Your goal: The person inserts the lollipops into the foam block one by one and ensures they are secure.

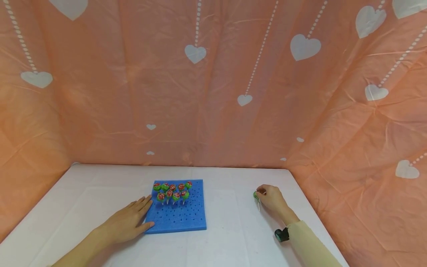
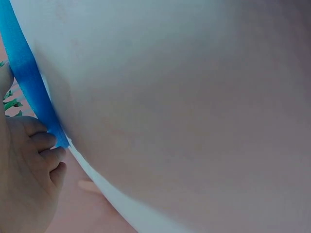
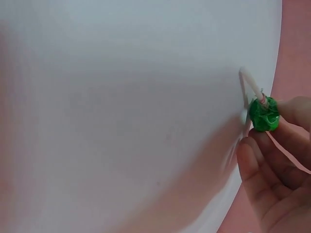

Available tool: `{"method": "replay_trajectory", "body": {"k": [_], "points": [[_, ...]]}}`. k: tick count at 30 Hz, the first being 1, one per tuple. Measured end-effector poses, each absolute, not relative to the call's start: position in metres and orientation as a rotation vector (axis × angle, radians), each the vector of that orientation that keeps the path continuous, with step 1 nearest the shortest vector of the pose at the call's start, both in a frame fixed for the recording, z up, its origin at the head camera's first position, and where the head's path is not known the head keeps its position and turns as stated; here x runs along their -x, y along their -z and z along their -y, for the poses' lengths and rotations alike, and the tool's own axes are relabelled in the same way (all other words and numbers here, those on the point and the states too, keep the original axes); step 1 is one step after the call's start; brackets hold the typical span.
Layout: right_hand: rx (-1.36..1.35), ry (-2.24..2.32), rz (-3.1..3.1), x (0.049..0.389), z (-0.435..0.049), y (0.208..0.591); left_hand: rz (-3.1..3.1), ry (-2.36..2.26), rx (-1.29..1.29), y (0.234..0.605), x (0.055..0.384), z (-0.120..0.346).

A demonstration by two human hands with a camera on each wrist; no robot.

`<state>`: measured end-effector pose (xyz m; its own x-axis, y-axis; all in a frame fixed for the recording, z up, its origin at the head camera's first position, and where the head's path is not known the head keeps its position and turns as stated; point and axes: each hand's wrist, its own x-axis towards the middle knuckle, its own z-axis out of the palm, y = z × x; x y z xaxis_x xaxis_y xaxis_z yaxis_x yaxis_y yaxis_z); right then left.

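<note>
A blue foam block [image 1: 190, 222] with rows of small holes lies on the white table. Several lollipops [image 1: 176, 196] in green and red wrappers stand in its far part, sticks down. My left hand [image 1: 128, 218] rests against the block's left edge, fingers straight; the left wrist view shows the fingers [image 2: 43, 141] along the block's blue side [image 2: 31, 73]. Out on the right of the table, my right hand [image 1: 274, 200] pinches one lollipop [image 1: 256, 195] by its green-wrapped head, the white stick pointing down. In the right wrist view the same green head [image 3: 265, 116] sits between thumb and fingers.
The white table [image 1: 227, 241] ends at orange curtains [image 1: 220, 141] with white hearts at the back and sides. A dark wrist camera [image 1: 282, 235] is strapped by the right sleeve [image 1: 308, 241].
</note>
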<state>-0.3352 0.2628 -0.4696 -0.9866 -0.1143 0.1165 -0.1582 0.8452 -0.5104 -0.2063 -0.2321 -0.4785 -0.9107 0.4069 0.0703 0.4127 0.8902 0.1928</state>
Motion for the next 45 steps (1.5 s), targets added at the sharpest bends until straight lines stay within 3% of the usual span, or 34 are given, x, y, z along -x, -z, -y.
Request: {"method": "replay_trajectory", "body": {"k": [26, 45], "points": [[-0.232, -0.956, 2.766, 0.324, -0.248, 0.464, 3.044, 0.313, 0.653, 0.476, 0.204, 0.231], [-0.464, -1.212, 2.375, 0.314, -0.212, 0.45, 3.02, 0.306, 0.655, 0.478, 0.205, 0.231]]}}
